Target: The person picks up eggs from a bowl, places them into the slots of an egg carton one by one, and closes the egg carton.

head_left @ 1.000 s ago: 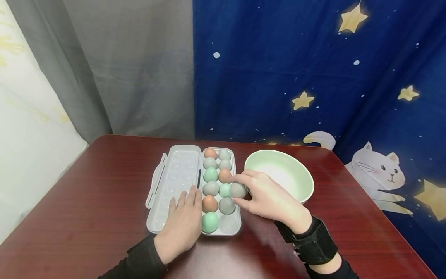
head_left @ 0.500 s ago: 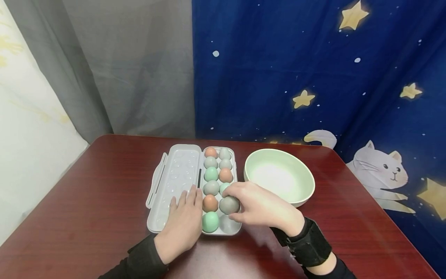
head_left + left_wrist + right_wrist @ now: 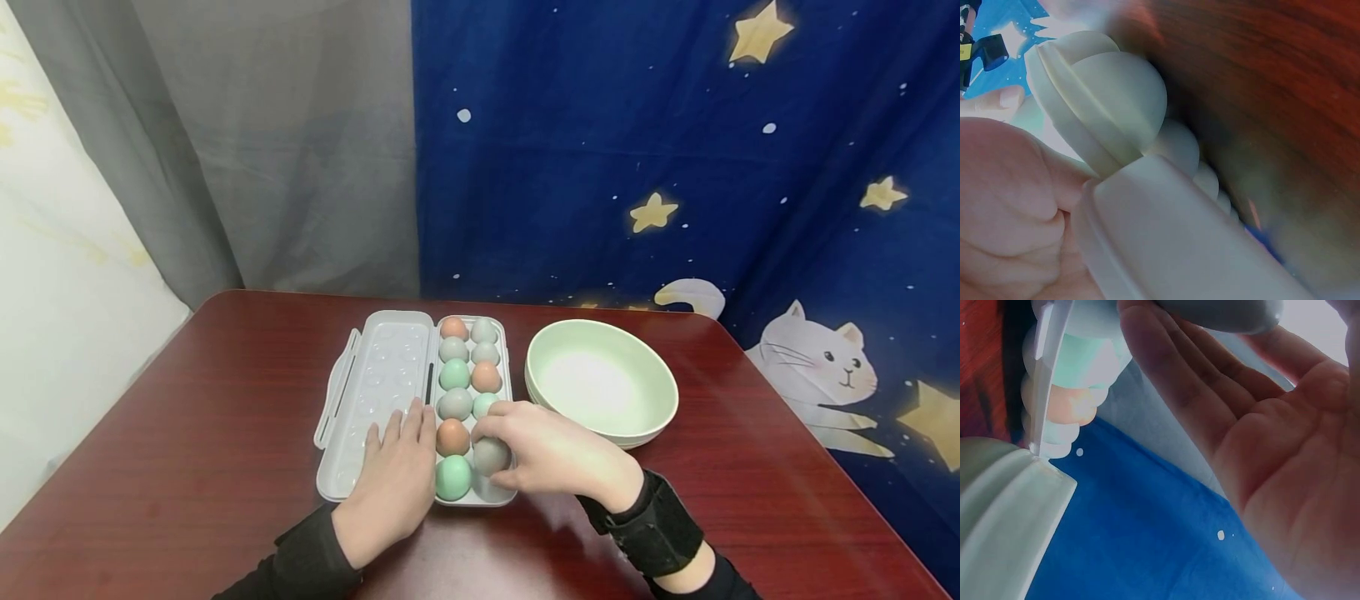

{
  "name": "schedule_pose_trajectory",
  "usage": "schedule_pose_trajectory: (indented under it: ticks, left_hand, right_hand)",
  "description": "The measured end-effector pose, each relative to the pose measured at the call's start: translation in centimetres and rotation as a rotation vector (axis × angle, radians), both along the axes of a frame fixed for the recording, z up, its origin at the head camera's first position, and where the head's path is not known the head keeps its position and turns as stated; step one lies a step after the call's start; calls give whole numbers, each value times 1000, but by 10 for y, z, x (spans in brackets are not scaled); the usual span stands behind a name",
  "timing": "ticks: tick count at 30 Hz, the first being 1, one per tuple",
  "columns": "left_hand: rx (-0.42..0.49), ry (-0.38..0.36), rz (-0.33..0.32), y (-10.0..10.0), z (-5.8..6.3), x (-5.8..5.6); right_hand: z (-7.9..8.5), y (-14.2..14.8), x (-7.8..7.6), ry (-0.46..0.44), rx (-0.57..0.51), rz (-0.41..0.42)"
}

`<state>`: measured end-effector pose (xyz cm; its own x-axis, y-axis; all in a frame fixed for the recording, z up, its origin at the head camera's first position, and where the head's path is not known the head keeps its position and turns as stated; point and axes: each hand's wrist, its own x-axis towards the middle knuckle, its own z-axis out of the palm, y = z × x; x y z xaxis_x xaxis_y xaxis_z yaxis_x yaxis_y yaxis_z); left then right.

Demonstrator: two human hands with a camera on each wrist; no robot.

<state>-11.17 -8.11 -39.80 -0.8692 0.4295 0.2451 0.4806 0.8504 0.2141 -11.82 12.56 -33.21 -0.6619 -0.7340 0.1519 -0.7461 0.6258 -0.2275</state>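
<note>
An egg carton of pale plastic lies unfolded, with its lid (image 3: 386, 354) on the left and its egg tray (image 3: 480, 502) on the right. Grey, green and orange-brown eggs fill the tray's two columns. My right hand (image 3: 566, 454) pinches a grey egg (image 3: 491, 457) between thumb and fingers, over the near right end of the tray. In the right wrist view that grey egg (image 3: 1229, 314) shows at the fingertips. With fingers straight, my left hand (image 3: 393, 479) rests on the lid beside the hinge. A green egg (image 3: 453, 477) sits in the near left cup.
A pale green bowl (image 3: 600, 379) stands just right of the carton, behind my right hand, with no eggs visible inside. Both stand on a dark red wooden table (image 3: 232, 433). Grey and blue star-print curtains (image 3: 562, 150) hang behind its far edge.
My right hand has carried the grey egg toward me along the tray's right column, from beside the middle cups to the near end. My left hand has stayed in place.
</note>
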Motion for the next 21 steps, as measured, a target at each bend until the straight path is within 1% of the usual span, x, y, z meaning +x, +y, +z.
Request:
schedule_pose_trajectory:
  ticks: [7,14,21]
  left_hand:
    - [2,-2,2,1,1,1]
    - [-10,-11,9,0,-1,-1]
    - [-9,-13,8,1,0,-1]
  right_hand:
    - [-3,-3,1,-31,46,-19]
    - [-8,-6,3,-2,93,-77]
    - [-11,-7,3,13,110,-109]
